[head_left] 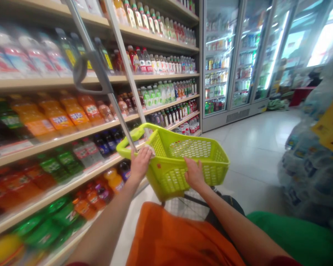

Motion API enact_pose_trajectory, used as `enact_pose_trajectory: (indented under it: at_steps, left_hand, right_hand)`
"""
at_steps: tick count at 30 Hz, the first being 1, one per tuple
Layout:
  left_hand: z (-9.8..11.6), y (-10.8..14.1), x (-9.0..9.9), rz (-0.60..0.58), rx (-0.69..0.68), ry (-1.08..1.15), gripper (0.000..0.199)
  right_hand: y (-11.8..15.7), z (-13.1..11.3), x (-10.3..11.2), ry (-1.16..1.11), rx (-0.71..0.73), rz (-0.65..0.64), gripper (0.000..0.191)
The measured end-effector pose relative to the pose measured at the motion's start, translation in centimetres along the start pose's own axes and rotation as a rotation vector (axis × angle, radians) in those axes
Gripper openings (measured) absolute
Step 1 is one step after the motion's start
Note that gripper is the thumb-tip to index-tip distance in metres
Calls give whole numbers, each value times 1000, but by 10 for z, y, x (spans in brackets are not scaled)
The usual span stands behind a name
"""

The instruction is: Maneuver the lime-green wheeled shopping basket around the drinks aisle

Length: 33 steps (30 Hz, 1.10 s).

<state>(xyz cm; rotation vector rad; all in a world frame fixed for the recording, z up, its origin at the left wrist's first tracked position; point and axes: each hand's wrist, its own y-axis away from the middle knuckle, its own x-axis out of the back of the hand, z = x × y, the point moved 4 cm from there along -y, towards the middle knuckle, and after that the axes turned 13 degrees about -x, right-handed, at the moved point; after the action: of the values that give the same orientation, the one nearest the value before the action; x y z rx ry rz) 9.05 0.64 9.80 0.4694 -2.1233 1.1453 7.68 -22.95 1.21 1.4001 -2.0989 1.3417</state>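
Observation:
A lime-green plastic shopping cart [194, 151] with perforated sides stands in front of me, beside the drink shelves. My left hand [141, 160] is closed over a crumpled whitish cloth [150, 149], pressed on the cart's rim near its handle [124, 146]. My right hand [194, 173] grips the near side rim, its fingers curled over the edge. A metal pole [123, 123] with a grey loop grip [96, 74] slants down to the cart handle by my left hand; its lower end is hidden.
Shelves of bottled drinks [63, 111] line the left side. Glass-door coolers [219, 59] stand at the back. On the right rises a stack of wrapped water bottles [302, 173] with a yellow sign [331, 127]. Pale tile floor [252, 144] lies between.

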Motion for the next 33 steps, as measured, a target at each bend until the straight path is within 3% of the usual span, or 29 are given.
enact_pose_trajectory:
  at_steps: [4, 8, 14, 17, 22, 27, 30, 33]
  left_hand:
    - [27, -5, -11, -48, -22, 34, 40]
    - [40, -10, -5, -19, -25, 68, 38]
    - [36, -27, 7, 35, 124, 107, 25]
    - [35, -30, 4, 13, 118, 68, 23]
    - [20, -19, 1, -11, 41, 40, 30]
    - [-2, -6, 2, 59, 135, -22, 37]
    - [10, -7, -7, 30, 121, 3, 39]
    - [31, -12, -17, -34, 23, 62, 37]
  right_hand:
    - [0, 1, 0, 6, 12, -13, 64]
    - [0, 2, -1, 16, 16, -11, 64]
    - [0, 2, 1, 12, 26, 19, 64]
    - [0, 4, 2, 8, 39, 14, 64]
    - [-1, 10, 2, 0, 32, 0, 63]
    - [-3, 15, 3, -3, 7, -8, 62]
    - [-2, 13, 4, -11, -1, -5, 62]
    - [-2, 13, 4, -15, 5, -2, 62]
